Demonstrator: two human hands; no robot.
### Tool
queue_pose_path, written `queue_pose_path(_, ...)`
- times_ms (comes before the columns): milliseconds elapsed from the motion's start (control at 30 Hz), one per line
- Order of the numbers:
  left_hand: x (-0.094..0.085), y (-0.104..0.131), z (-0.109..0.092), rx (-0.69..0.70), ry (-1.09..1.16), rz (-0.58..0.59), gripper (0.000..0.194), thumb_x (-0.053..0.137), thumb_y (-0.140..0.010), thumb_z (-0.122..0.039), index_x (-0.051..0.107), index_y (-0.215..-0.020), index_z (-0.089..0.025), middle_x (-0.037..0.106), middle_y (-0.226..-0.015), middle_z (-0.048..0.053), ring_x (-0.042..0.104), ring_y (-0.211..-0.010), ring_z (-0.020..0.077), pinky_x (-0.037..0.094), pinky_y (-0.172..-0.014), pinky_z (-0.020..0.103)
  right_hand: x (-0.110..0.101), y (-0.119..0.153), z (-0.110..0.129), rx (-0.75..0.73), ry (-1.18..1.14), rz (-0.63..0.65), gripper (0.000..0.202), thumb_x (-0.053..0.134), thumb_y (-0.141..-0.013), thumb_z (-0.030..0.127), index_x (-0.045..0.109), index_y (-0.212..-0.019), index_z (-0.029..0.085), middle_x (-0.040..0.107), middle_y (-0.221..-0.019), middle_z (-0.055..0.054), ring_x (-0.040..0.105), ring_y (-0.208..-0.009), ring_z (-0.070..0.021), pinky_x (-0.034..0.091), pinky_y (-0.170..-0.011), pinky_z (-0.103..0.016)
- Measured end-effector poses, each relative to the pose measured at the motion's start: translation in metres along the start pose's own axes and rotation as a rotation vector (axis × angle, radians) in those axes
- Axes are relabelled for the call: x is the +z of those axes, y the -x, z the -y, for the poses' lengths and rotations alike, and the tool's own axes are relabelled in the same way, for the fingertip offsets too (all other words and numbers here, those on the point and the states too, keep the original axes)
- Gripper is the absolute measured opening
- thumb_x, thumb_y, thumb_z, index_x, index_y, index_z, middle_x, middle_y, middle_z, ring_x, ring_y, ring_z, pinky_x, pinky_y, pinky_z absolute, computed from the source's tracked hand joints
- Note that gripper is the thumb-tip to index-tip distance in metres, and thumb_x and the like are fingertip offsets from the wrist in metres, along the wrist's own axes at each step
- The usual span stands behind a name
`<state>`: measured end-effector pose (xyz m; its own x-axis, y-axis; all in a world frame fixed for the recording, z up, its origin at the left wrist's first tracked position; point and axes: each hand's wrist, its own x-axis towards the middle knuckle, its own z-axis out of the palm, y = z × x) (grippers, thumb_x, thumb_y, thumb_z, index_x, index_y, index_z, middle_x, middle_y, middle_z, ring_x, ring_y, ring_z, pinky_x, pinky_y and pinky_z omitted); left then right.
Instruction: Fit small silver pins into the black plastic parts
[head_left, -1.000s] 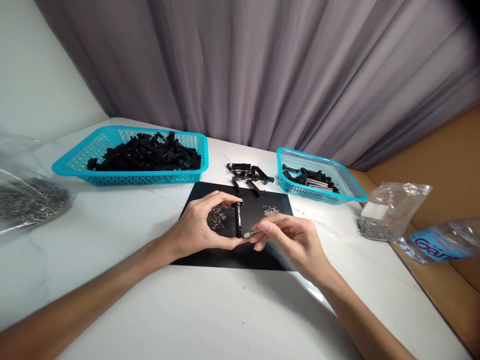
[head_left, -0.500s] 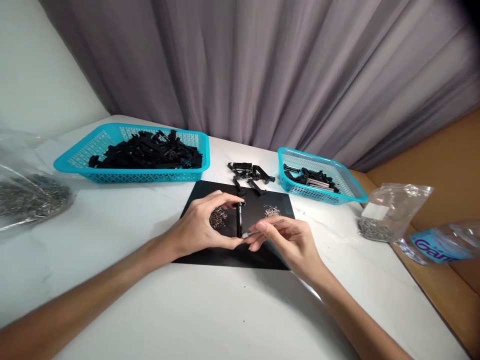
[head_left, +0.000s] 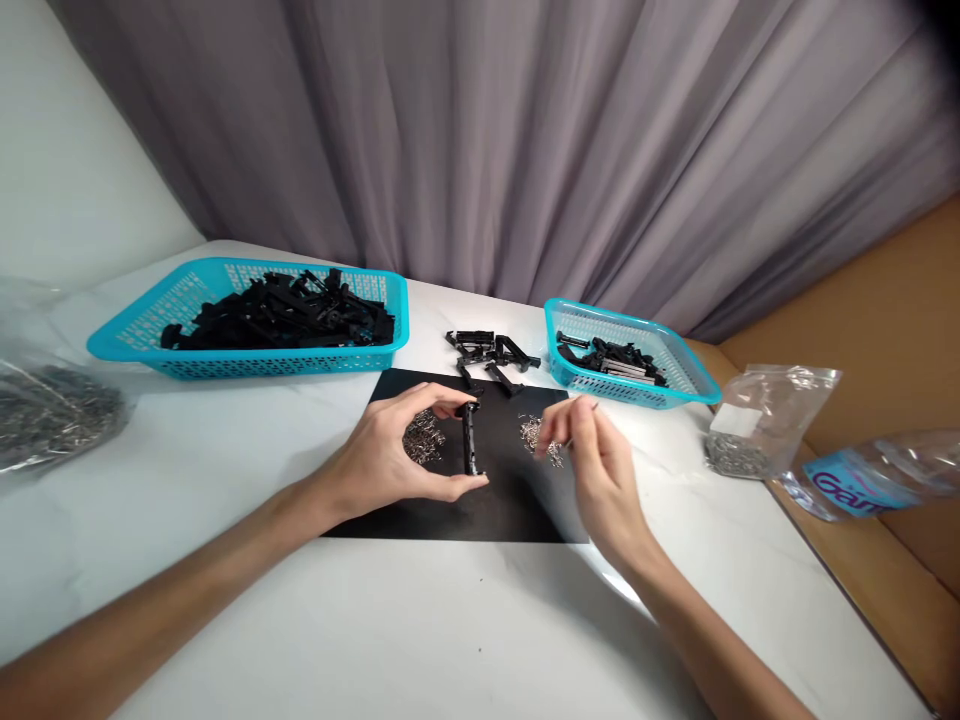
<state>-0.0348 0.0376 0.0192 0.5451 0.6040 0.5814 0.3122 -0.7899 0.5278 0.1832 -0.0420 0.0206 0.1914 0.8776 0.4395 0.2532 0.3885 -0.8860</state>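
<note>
My left hand (head_left: 390, 448) grips a narrow black plastic part (head_left: 469, 440) by its two ends, between thumb and fingers, upright above a black mat (head_left: 495, 510). Behind that hand lies a pile of small metal pieces (head_left: 424, 438), partly hidden. My right hand (head_left: 596, 460) is closed around a slim grey tool (head_left: 595, 404), of which only a little shows; its kind cannot be made out. The fingers are blurred and hover beside a second pile of small metal pieces (head_left: 531, 432) on the mat's right side.
Several black parts (head_left: 491, 350) lie behind the mat. A large blue basket (head_left: 285, 362) of black parts stands at left, a smaller blue basket (head_left: 637, 393) at right. Bags of metal pieces (head_left: 60, 410) (head_left: 739, 455) flank the table. A plastic bottle (head_left: 862, 485) lies far right.
My right hand has moved right and away from the black plastic part, taking the slim tool to the right-hand pile. My left hand still holds the part, now turned slightly.
</note>
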Motion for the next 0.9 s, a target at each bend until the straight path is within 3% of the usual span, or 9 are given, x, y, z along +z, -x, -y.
queue_pose_path(67, 0.000, 0.001, 0.001, -0.027, -0.002, 0.017, 0.060, 0.089, -0.067, -0.037, 0.064, -0.118, -0.019, 0.072, -0.104, 0.005, 0.069, -0.092, 0.0219, 0.057, -0.087, 0.034, 0.010, 0.006, 0.001, 0.046, 0.080, 0.103, 0.033, 0.043, -0.107, 0.043, 0.060, -0.089, 0.022, 0.063, -0.084, -0.002, 0.054, -0.071, -0.0144, 0.045, -0.067, -0.029)
queue_pose_path(167, 0.001, 0.003, 0.001, -0.110, -0.026, 0.077, 0.055, 0.084, -0.072, -0.035, 0.060, -0.120, -0.023, 0.069, -0.111, 0.004, 0.068, -0.101, 0.0232, 0.056, -0.091, 0.036, 0.030, 0.020, 0.002, 0.055, 0.184, 0.184, 0.024, 0.068, -0.093, 0.041, 0.066, -0.107, 0.021, 0.069, -0.083, -0.001, 0.054, -0.068, -0.0146, 0.043, -0.062, -0.028)
queue_pose_path(300, -0.001, 0.004, 0.003, -0.192, -0.110, 0.183, 0.061, 0.082, -0.076, -0.042, 0.052, -0.128, -0.027, 0.062, -0.123, 0.005, 0.062, -0.115, 0.0275, 0.053, -0.101, 0.042, 0.043, 0.024, -0.006, -0.058, 0.258, 0.049, 0.018, 0.064, -0.095, 0.029, 0.074, -0.107, 0.020, 0.073, -0.085, -0.004, 0.058, -0.069, -0.0163, 0.046, -0.062, -0.029)
queue_pose_path(367, -0.005, 0.001, 0.006, -0.228, -0.137, 0.189, 0.070, 0.080, -0.076, -0.054, 0.048, -0.133, -0.028, 0.059, -0.128, 0.007, 0.060, -0.119, 0.0288, 0.050, -0.104, 0.045, 0.033, 0.013, -0.017, -0.105, 0.308, -0.013, 0.017, 0.062, -0.096, 0.026, 0.076, -0.105, 0.021, 0.073, -0.085, -0.004, 0.059, -0.069, -0.0164, 0.047, -0.061, -0.029)
queue_pose_path(433, -0.011, -0.003, 0.011, -0.246, -0.170, 0.150, 0.067, 0.074, -0.082, -0.059, 0.047, -0.134, -0.027, 0.058, -0.130, 0.007, 0.059, -0.120, 0.0285, 0.048, -0.106, 0.045, 0.013, -0.006, -0.031, -0.207, 0.419, -0.102, 0.017, 0.061, -0.097, 0.026, 0.075, -0.106, 0.021, 0.073, -0.091, -0.005, 0.063, -0.078, -0.0193, 0.050, -0.069, -0.032)
queue_pose_path(533, -0.023, -0.010, 0.023, -0.209, -0.287, 0.079, 0.041, 0.060, -0.095, -0.054, 0.055, -0.122, -0.025, 0.062, -0.123, 0.006, 0.058, -0.116, 0.0282, 0.046, -0.104, 0.046, -0.026, -0.040, -0.055, -0.385, 0.681, -0.256, 0.020, 0.056, -0.099, 0.026, 0.074, -0.106, 0.020, 0.072, -0.095, -0.009, 0.062, -0.090, -0.0242, 0.051, -0.083, -0.040)
queue_pose_path(667, -0.031, -0.011, 0.048, -0.125, -0.453, 0.081, 0.025, 0.051, -0.101, -0.043, 0.060, -0.104, -0.021, 0.068, -0.108, 0.006, 0.060, -0.105, 0.0286, 0.045, -0.098, 0.047, -0.057, -0.068, -0.078, -0.387, 0.992, -0.294, 0.028, 0.048, -0.103, 0.029, 0.072, -0.112, 0.018, 0.069, -0.101, -0.013, 0.058, -0.093, -0.0278, 0.051, -0.083, -0.044)
queue_pose_path(800, -0.024, -0.004, 0.061, -0.112, -0.454, 0.150, 0.024, 0.047, -0.103, -0.036, 0.063, -0.108, -0.020, 0.068, -0.109, 0.007, 0.062, -0.103, 0.0276, 0.046, -0.097, 0.046, -0.046, -0.064, -0.075, -0.409, 1.071, -0.309, 0.030, 0.047, -0.104, 0.032, 0.067, -0.121, 0.017, 0.062, -0.119, -0.017, 0.055, -0.106, -0.0304, 0.052, -0.088, -0.047)
queue_pose_path(900, -0.014, -0.004, 0.055, -0.101, -0.418, 0.203, 0.027, 0.044, -0.105, -0.033, 0.064, -0.118, -0.020, 0.067, -0.115, 0.008, 0.063, -0.108, 0.0265, 0.047, -0.099, 0.045, -0.021, -0.051, -0.063, -0.460, 0.995, -0.080, 0.027, 0.047, -0.104, 0.027, 0.067, -0.119, 0.019, 0.063, -0.116, -0.015, 0.057, -0.103, -0.0281, 0.054, -0.087, -0.043)
